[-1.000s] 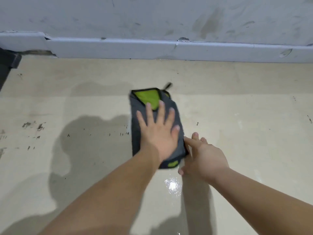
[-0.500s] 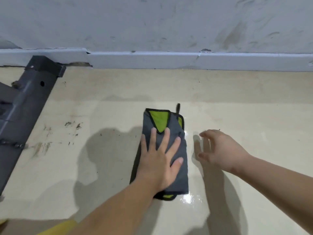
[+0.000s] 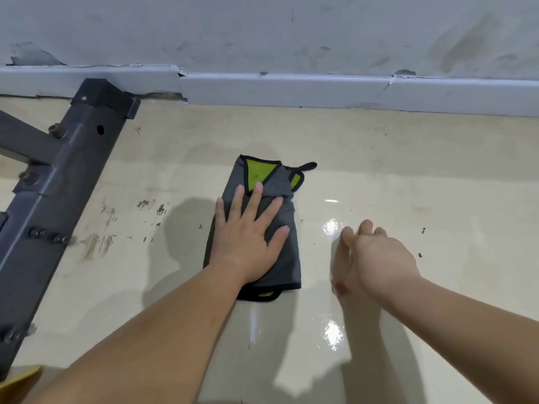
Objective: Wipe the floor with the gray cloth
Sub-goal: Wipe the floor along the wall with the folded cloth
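A folded gray cloth (image 3: 284, 237) with a green lining and black trim lies on the beige floor (image 3: 408, 176), its small black loop pointing toward the wall. My left hand (image 3: 248, 237) rests flat on the cloth, fingers spread, palm pressing it down. To the right of the cloth my right hand (image 3: 376, 258) hovers over the wet, shiny floor, fingers loosely curled and holding nothing, apart from the cloth.
A dark metal frame (image 3: 52, 182) with bolts runs diagonally along the left, ending near the white baseboard (image 3: 291, 90) and scuffed wall. Dark specks and stains (image 3: 151, 208) mark the floor left of the cloth. A yellow corner (image 3: 17, 383) shows at bottom left.
The view has shifted so the metal frame shows more. My left hand has slid the cloth leftward across the floor. My right hand has come off the cloth's edge and drawn away right.
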The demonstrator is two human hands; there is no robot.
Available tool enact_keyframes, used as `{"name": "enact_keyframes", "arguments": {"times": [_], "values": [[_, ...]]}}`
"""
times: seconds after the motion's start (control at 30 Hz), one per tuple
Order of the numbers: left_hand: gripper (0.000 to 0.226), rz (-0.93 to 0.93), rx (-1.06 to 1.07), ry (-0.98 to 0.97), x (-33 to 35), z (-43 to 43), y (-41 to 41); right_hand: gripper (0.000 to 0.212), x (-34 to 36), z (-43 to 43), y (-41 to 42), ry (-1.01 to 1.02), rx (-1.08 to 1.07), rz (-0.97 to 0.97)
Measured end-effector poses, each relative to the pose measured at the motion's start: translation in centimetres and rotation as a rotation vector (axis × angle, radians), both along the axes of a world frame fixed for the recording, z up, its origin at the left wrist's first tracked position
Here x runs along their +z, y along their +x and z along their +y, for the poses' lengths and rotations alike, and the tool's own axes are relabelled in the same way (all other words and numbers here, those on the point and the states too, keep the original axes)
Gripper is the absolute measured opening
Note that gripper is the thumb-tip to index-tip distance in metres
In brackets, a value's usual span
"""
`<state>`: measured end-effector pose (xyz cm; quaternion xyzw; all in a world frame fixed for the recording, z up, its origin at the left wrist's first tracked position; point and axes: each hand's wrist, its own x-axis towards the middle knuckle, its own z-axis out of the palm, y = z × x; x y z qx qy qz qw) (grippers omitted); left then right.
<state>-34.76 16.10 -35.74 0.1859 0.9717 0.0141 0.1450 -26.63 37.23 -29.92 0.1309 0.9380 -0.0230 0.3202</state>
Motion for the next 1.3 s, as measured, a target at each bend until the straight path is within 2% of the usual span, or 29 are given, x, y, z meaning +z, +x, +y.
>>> {"name": "enact_keyframes", "arguments": {"times": [0.13,0.2,0.23,0.3,0.4,0.47,0.53,0.6,0.7,0.87,0.97,1.1,1.3], "values": [[0.068,0.004,0.169,0.041,-0.5,4.9,-2.4,0.100,0.7,1.1,0.8,-0.110,-0.020,0.040],[0.070,-0.001,0.134,0.042,0.0,7.6,-0.8,0.097,1.6,2.5,1.2,-0.311,-0.128,0.045],[0.070,0.002,0.050,0.041,0.0,8.5,0.8,0.098,2.2,3.4,1.3,-0.438,-0.236,0.073],[0.070,0.023,-0.245,0.060,-0.3,9.1,3.8,0.092,3.5,5.4,1.1,-0.516,-0.330,0.172],[0.066,-0.009,-0.697,0.121,-0.8,7.0,3.5,0.086,4.0,7.1,0.0,-0.396,-0.295,0.218],[0.065,-0.022,-0.747,0.099,-0.8,4.7,0.2,0.085,3.8,6.8,-0.9,-0.442,-0.328,0.160],[0.066,-0.037,-0.542,0.065,-0.5,2.4,-3.2,0.089,3.0,5.8,-1.7,-0.387,-0.311,0.109],[0.067,-0.013,-0.266,0.078,-0.4,0.8,-6.0,0.103,1.7,4.5,-2.0,-0.237,-0.233,0.073],[0.067,0.025,-0.026,0.075,-0.3,-0.2,-9.2,0.117,-0.5,3.0,-2.0,-0.094,-0.160,0.071],[0.064,-0.080,0.449,0.047,0.0,3.1,-15.0,0.121,-1.1,3.0,-1.7,-0.069,-0.152,0.061],[0.064,-0.087,0.530,0.030,-0.1,5.4,-15.8,0.120,-1.2,3.2,-1.7,-0.073,-0.164,0.052],[0.066,-0.100,0.323,0.029,0.0,7.6,-15.0,0.119,-1.2,3.2,-2.2,-0.075,-0.183,0.062],[0.063,-0.063,-0.407,0.062,-0.1,11.5,-7.4,0.122,-0.1,2.4,-2.9,-0.028,-0.163,0.035]]}}
